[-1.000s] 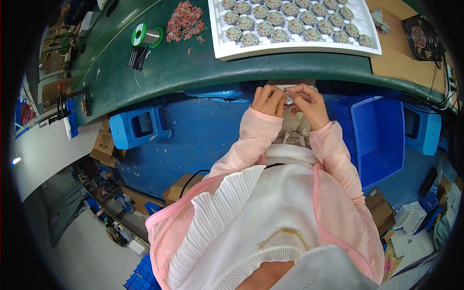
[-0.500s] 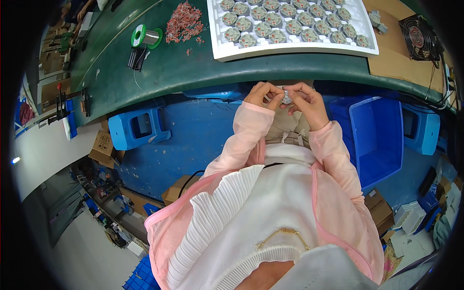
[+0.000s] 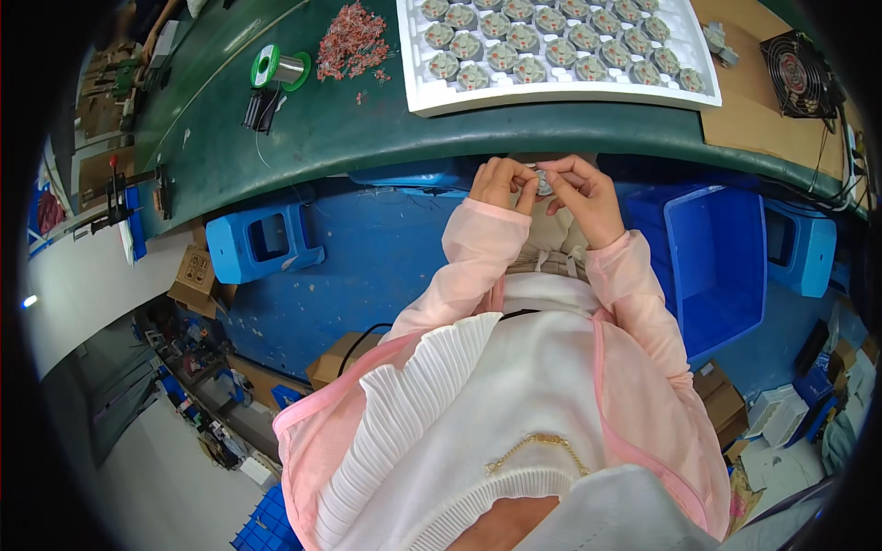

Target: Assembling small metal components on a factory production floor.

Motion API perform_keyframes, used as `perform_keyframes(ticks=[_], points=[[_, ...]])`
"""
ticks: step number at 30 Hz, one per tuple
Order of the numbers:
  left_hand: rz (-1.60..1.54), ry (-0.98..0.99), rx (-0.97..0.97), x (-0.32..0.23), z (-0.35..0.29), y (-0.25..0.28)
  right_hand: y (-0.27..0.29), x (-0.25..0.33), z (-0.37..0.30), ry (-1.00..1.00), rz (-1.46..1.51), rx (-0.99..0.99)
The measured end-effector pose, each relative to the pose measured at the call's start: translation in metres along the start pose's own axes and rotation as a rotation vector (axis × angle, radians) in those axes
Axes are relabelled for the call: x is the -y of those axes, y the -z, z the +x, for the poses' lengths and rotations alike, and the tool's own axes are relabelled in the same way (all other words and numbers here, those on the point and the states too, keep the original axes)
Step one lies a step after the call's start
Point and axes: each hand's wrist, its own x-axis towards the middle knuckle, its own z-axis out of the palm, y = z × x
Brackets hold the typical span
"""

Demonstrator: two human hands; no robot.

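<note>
Between my two hands, just in front of the bench edge, is a small round grey-white part (image 3: 543, 183). My left hand (image 3: 502, 183) pinches it from the left with thumb and curled fingers. From the other side my right hand (image 3: 585, 195) grips it between thumb and forefinger. The fingers cover much of it, so its details are hidden. Beyond my hands, a white foam tray (image 3: 570, 96) on the bench holds rows of similar round grey parts (image 3: 530, 70) with small red-orange pieces on them.
Left of the tray on the green bench (image 3: 349, 129) lie a heap of small red-leaded components (image 3: 351, 41) and a solder wire spool (image 3: 285, 69). A black fan (image 3: 795, 73) stands at the right. Below are a blue bin (image 3: 717, 266) and a blue stool (image 3: 262, 243).
My left fingers have shifted slightly around the small part, and it appears turned a little. Both hands stay in nearly the same place.
</note>
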Motion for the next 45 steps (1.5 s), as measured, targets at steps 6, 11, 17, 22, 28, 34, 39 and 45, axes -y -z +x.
perform_keyframes(ticks=[6,11,17,22,28,34,39,45], points=[[0.012,0.000,-0.022,0.000,-0.003,-0.004,0.000,-0.002,0.000,-0.006,-0.002,-0.007],[-0.056,-0.088,-0.045,0.000,-0.001,-0.002,0.004,0.006,-0.001,-0.092,0.106,0.024],[-0.203,-0.005,-0.015,-0.014,-0.004,0.009,0.028,0.022,-0.013,-0.129,0.085,0.114],[-0.155,0.030,0.015,-0.006,-0.004,0.003,0.049,0.086,-0.021,-0.060,-0.046,0.216],[-0.203,0.065,0.111,-0.018,-0.003,0.006,0.063,0.169,-0.005,0.253,-0.247,0.018],[-0.222,0.051,0.092,-0.006,-0.001,0.005,0.117,0.195,0.047,0.460,-0.918,-0.277],[-0.219,0.085,0.114,-0.006,0.000,0.003,0.137,0.191,0.071,0.531,-1.309,-0.158],[-0.222,0.096,0.122,-0.009,0.002,0.003,0.148,0.191,0.086,0.545,-1.475,-0.125]])
